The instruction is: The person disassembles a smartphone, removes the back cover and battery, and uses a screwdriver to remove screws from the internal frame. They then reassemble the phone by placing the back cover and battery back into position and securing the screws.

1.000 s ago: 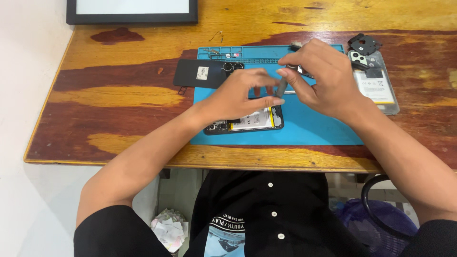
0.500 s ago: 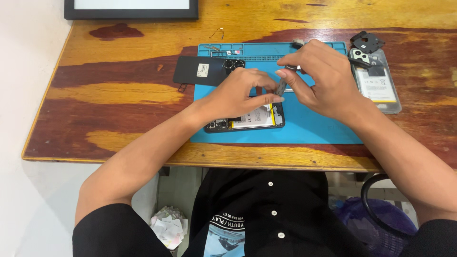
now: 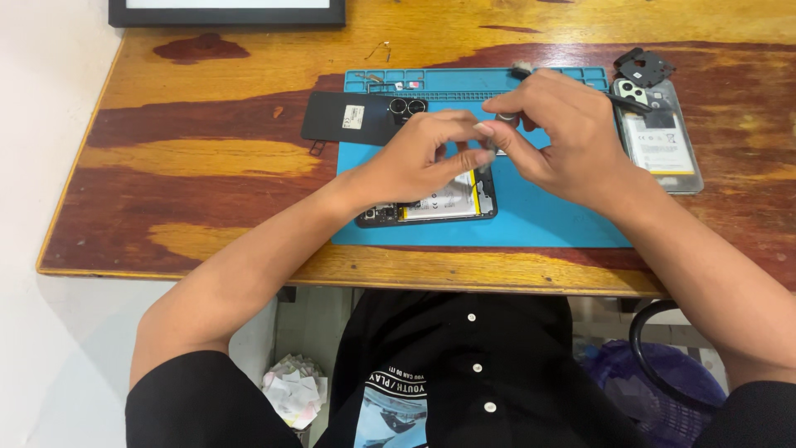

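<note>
An opened phone [image 3: 431, 203] with its battery showing lies flat on a blue work mat [image 3: 547, 220]. My left hand [image 3: 419, 158] hovers just above the phone, its fingertips pinched around a small grey part at the phone's upper right corner. My right hand [image 3: 555, 137] meets it from the right and grips a thin dark tool [image 3: 622, 101] whose handle sticks out behind the hand. The tip and the small part are mostly hidden by my fingers.
A black back cover [image 3: 352, 118] with camera rings lies at the mat's upper left. A second opened phone [image 3: 659, 141] and a black bracket [image 3: 644, 66] rest at the right. A dark picture frame [image 3: 228, 14] stands at the table's far edge. The mat's top tray [image 3: 414, 80] holds small parts.
Both hands stay pinched together over the phone's upper right corner; they have shifted only slightly.
</note>
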